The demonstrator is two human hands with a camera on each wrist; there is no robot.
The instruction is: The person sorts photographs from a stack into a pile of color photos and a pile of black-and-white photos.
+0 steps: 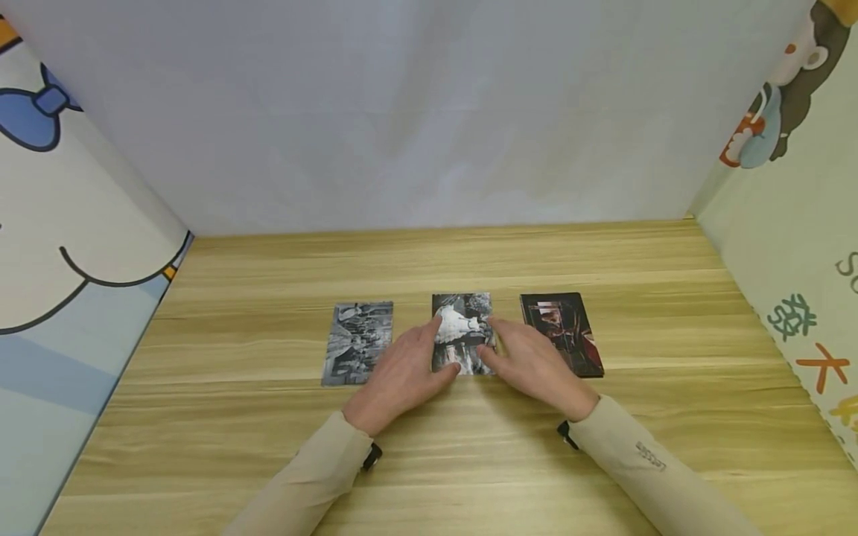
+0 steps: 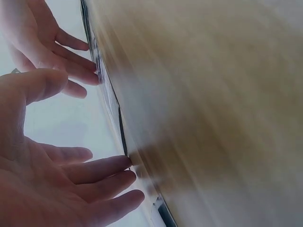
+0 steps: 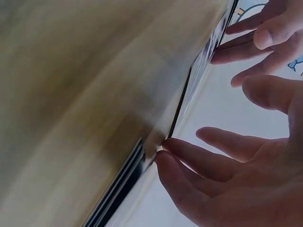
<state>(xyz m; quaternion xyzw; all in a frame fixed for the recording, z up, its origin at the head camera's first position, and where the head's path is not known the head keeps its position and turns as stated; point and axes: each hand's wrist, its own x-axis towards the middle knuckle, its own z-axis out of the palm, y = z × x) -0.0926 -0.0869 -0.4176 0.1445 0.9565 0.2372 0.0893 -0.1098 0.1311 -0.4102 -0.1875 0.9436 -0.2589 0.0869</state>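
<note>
Both hands, left hand (image 1: 401,376) and right hand (image 1: 529,365), touch the middle photo (image 1: 462,327) with straight fingers.

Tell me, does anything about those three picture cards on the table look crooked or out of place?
Slightly. The dark card on the right sits turned a little, out of line with the left card and middle card. Both the left hand and right hand touch the middle card's edges with straight fingers. Nothing looks damaged.

1. The left hand (image 2: 52,189) is reaching with straight fingers (image 2: 102,169) touching the dark edge of a thin flat card (image 2: 122,135).
2. The right hand (image 2: 42,42) is touching that edge further along, on the blurred light wooden worktop (image 2: 213,118).
</note>
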